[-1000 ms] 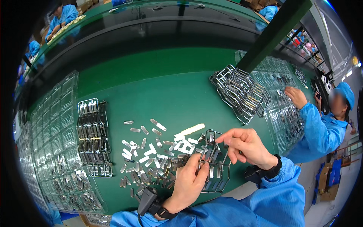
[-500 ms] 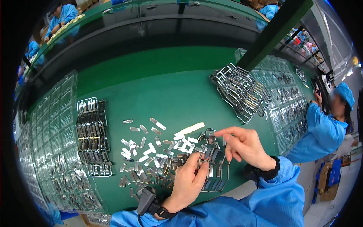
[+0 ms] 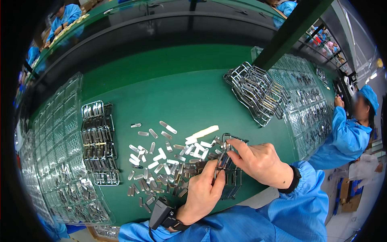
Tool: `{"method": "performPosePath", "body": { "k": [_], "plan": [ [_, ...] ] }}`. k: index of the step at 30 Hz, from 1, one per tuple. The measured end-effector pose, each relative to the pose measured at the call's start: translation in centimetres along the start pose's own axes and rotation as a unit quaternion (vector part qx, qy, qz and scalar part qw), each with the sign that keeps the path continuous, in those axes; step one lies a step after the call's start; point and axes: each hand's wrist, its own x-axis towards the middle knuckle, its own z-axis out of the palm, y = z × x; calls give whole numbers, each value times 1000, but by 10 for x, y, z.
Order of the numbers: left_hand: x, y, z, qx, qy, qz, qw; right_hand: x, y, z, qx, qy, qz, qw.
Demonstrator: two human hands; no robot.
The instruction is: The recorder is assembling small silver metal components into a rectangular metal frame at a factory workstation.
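My left hand [image 3: 201, 194] is closed on the near side of a dark wire rack [image 3: 233, 189], its thumb and fingers pinching the frame. Several small flat metal pieces sit in rows inside this rack, which tilts above the green table's near edge. At the rack's far end, the thumb and forefinger of my right hand [image 3: 263, 163] are closed together. Whatever is between those fingertips is too small and covered to make out. Just left of the rack, many loose metal pieces [image 3: 162, 154] with rounded ends lie scattered, some heaped against my left hand.
A filled wire rack [image 3: 98, 147] stands at the left, beside clear plastic trays [image 3: 60, 133] of parts. Stacked wire racks [image 3: 258, 94] lie at the far right, near more trays [image 3: 300, 97] and a green post [image 3: 292, 34]. A pale yellow strip [image 3: 204, 132] lies behind the pieces. A co-worker [image 3: 342, 135] sits at right.
My right hand has moved in to the rack's far end, its thumb and forefinger coming together there. The rack has tipped up in my left hand.
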Motion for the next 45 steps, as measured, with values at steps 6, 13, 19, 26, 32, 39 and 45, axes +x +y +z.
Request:
{"method": "performPosePath", "body": {
  "k": [6, 13, 19, 26, 32, 39, 45],
  "plan": [
    [-1, -1, 2, 20, 15, 33, 999, -1, -4, -2, -49, -7, -12, 999],
    [-3, 1, 2, 24, 28, 35, 999, 1, -2, -1, 87, 46, 106, 990],
    [-4, -1, 2, 41, 44, 56, 997, 19, 0, -25, 351, -107, 348, 863],
    [-4, -3, 4, 37, 52, 69, 996, 22, 9, -27, 432, -144, 360, 814],
    [1, -8, -3, -44, 17, -45, 998, 25, 36, -12, 263, -45, 351, 898],
    [1, -10, -3, -68, 15, -72, 995, 9, 44, 2, 22, 24, 142, 989],
    [-5, 4, 1, 45, 49, 30, 997, 8, 13, -15, 126, -73, 149, 978]
  ]
}}
